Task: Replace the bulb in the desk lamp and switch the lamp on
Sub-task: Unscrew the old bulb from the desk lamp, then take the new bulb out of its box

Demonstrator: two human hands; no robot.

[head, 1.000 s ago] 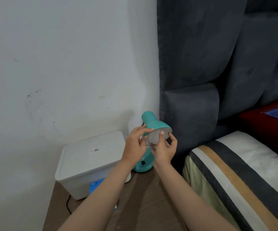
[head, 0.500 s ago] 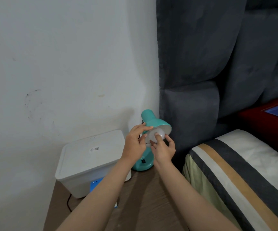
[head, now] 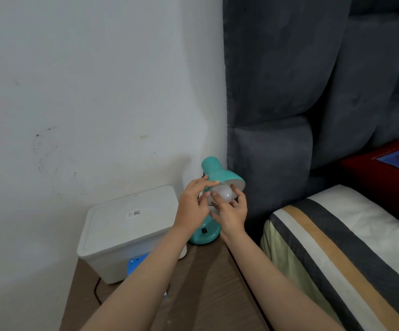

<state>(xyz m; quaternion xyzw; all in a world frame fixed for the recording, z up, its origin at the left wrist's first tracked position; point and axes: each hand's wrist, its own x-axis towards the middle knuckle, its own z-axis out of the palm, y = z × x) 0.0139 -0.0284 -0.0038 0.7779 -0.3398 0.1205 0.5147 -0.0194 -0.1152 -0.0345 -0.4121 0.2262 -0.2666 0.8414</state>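
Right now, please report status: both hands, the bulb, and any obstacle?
Left hand steadying lamp shade. Right hand gripping bulb at shade mouth. Lamp unlit. White box close beside, not blocking.

left hand (head: 192, 204) raised, fingers curled, right hand (head: 232, 211) cupped, touching

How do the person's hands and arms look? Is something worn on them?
Both forearms are bare up to the picture's lower edge: no sleeves show. The left hand and right hand wear no gloves. No watch, bracelet or ring can be seen on the wrists or fingers. The nails look short and unpainted.
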